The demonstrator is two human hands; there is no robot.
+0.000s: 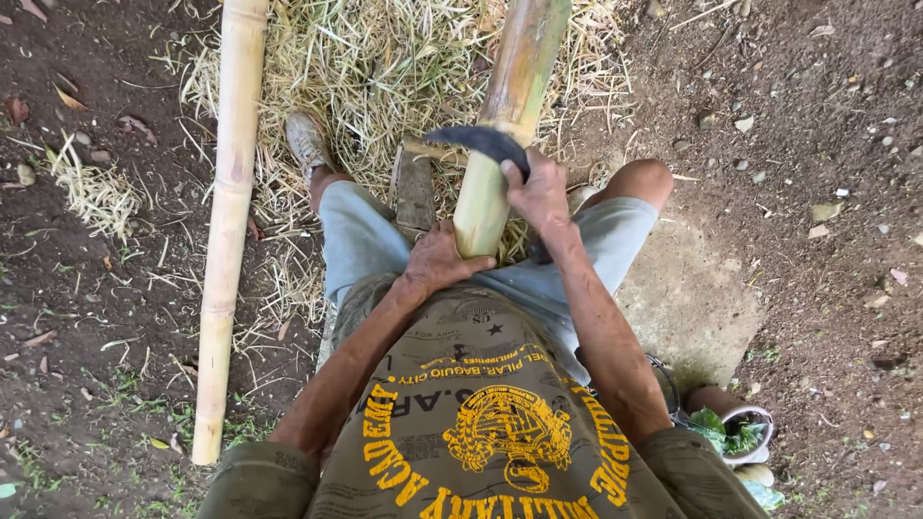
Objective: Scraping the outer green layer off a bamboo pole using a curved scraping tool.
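I sit on the ground with a thick bamboo pole (510,106) leaning between my knees, its near end at my belly. My left hand (437,258) wraps around that near end and steadies it. A dark curved blade (481,142) lies across the pole, its handle gripped by my right hand (538,192). The pole is yellow-green where it is scraped and darker farther up.
A second, pale bamboo pole (227,221) lies on the soil to my left. Dry bamboo shavings (375,67) pile up in front of my feet. A wooden block (415,192) sits between my legs. A concrete slab (687,298) and a small container with greens (740,432) are at my right.
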